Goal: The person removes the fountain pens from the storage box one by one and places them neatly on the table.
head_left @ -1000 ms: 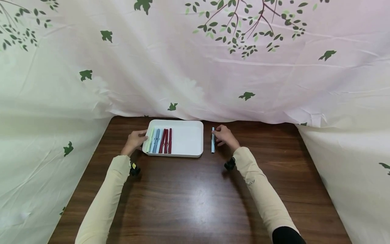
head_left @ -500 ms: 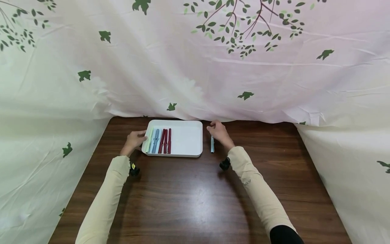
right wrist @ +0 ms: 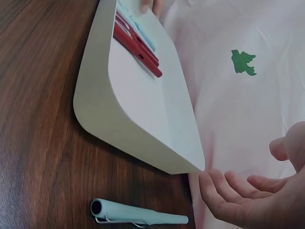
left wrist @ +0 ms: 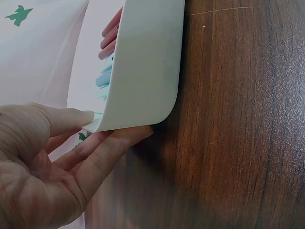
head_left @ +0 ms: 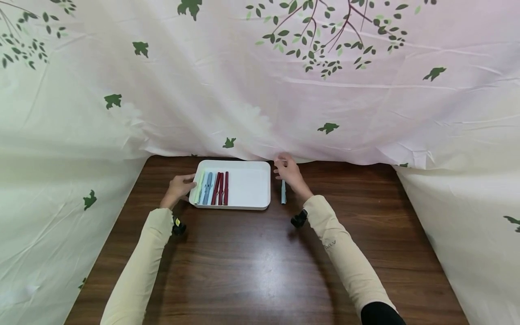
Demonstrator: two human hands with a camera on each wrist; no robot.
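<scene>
A white tray [head_left: 248, 184] lies near the back of the table, with several capped pens side by side in its left half. They run from a light green pen [head_left: 199, 187] through blue ones [head_left: 208, 188] to dark red ones [head_left: 220, 188]. My left hand [left wrist: 52, 157] pinches the tray's left wall, thumb over the rim and fingers outside and under it. Right of the tray lies one light blue pen [right wrist: 143, 214] on the wood. My right hand [head_left: 288, 170], loosely bent and holding nothing, hovers beyond that pen near the tray's back right corner; whether its fingertips touch the corner I cannot tell.
The dark wooden table [head_left: 252, 266] stretches toward me. A pale cloth [head_left: 227, 90] printed with leaves and birds hangs along the back edge and both sides. Small black cameras [head_left: 299, 219] sit at the wrists.
My right hand has let go of the light blue pen and moved back and slightly left, toward the tray's far corner. The pen stays on the table. My left hand keeps its hold.
</scene>
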